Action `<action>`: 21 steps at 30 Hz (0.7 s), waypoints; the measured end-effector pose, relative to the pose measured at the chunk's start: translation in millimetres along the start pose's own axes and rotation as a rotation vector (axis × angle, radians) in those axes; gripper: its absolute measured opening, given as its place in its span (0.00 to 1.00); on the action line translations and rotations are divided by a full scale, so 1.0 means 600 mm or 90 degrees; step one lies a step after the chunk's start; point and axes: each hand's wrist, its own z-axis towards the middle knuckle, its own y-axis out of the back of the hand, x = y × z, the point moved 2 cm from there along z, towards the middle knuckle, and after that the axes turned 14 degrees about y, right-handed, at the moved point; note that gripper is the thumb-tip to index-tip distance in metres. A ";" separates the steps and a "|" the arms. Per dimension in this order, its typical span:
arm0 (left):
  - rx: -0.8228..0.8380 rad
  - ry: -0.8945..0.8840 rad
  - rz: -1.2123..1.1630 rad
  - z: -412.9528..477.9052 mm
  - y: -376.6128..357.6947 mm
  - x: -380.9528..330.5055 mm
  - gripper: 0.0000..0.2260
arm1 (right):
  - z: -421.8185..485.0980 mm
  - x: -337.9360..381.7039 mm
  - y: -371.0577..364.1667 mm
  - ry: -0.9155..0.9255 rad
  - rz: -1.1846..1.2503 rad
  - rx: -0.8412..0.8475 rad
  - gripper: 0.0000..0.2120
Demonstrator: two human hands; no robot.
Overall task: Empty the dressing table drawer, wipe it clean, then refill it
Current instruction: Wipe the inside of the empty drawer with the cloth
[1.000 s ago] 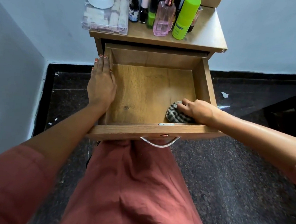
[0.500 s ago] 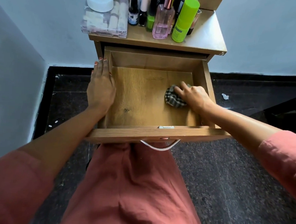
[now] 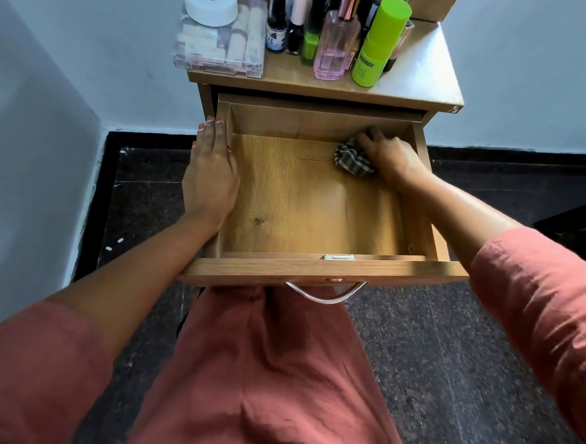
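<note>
With the drawer (image 3: 316, 268) read as a clock face, twelve at its back wall, the left hand (image 3: 212, 175) is seen laid flat along the left wall at about nine to ten o'clock. Its fingers are straight and together and point toward twelve. Nothing is held by it, and the drawer is judged to be steadied by it.

The drawer is pulled out over the lap, and only a bare wooden floor is seen inside. The checked cloth (image 3: 353, 158) is bunched on that floor at about one o'clock, close to the back wall and near the right wall. It is held down by the right hand (image 3: 390, 155), whose fingers are curled over its right part. The forearm is brought in across the right wall from about four o'clock.

Wiping is judged to be the step in hand. From the cloth, the rest of the floor lies toward seven and nine o'clock, so a stroke leftward or toward the front would be expected from the right hand, much the nearer.

A clear box (image 3: 219, 52) and bottles (image 3: 378, 45) are stood on the table top (image 3: 420, 89) beyond twelve, and are taken to be awaiting return.
</note>
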 end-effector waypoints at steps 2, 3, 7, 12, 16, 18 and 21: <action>-0.002 0.002 0.000 0.000 0.000 -0.001 0.21 | -0.003 0.005 -0.003 -0.022 0.041 -0.021 0.22; -0.003 0.003 0.001 -0.001 0.000 -0.001 0.21 | -0.004 0.009 -0.006 -0.037 0.063 -0.028 0.23; -0.005 0.000 0.006 -0.001 -0.001 -0.003 0.21 | -0.001 0.034 -0.009 -0.084 0.123 -0.047 0.27; -0.007 0.000 0.014 -0.002 0.000 -0.002 0.21 | 0.007 0.058 -0.005 -0.092 0.163 -0.069 0.24; -0.009 -0.001 0.013 -0.001 0.000 -0.003 0.21 | 0.027 0.081 -0.014 -0.058 0.153 -0.095 0.22; -0.007 0.002 0.017 -0.001 0.000 -0.003 0.21 | 0.045 0.110 -0.019 -0.033 0.158 -0.104 0.22; -0.007 0.002 0.023 0.001 -0.001 -0.002 0.21 | 0.074 0.162 -0.014 -0.028 0.175 -0.116 0.20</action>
